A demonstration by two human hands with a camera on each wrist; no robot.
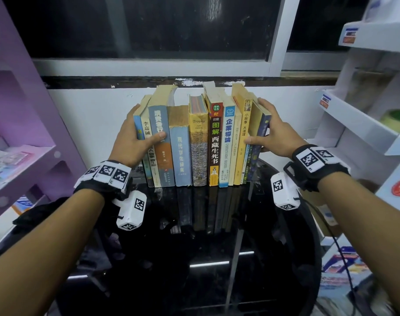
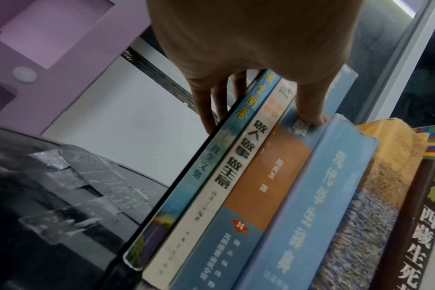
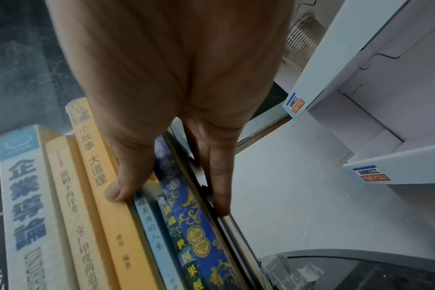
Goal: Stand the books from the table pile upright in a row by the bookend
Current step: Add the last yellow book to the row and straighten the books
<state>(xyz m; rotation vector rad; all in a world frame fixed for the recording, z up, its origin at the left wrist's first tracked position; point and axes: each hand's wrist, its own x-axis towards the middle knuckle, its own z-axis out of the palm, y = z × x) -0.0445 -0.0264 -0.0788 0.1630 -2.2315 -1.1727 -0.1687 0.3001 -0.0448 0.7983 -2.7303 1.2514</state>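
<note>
A row of books point(image 1: 199, 144) stands upright, spines toward me, at the back of the black glass table point(image 1: 194, 258). My left hand point(image 1: 149, 120) is at the left end. Its straight fingers point(image 2: 206, 109) lie along the outer side there, and the thumb crosses the spines of the first three books point(image 2: 238, 176). My right hand point(image 1: 255, 120) is at the right end, fingers point(image 3: 219, 176) flat on the outer side beside the dark blue book point(image 3: 186, 215), thumb on the yellow spine point(image 3: 104, 186). A thin black plate point(image 2: 176, 184) sits against the leftmost book; I cannot tell whether it is the bookend.
The white wall point(image 1: 91, 115) and a dark window are right behind the row. A purple shelf unit point(image 1: 23, 133) stands close on the left and a white shelf unit point(image 1: 365, 124) on the right. Clear plastic pieces point(image 2: 70, 206) lie on the glass at the left.
</note>
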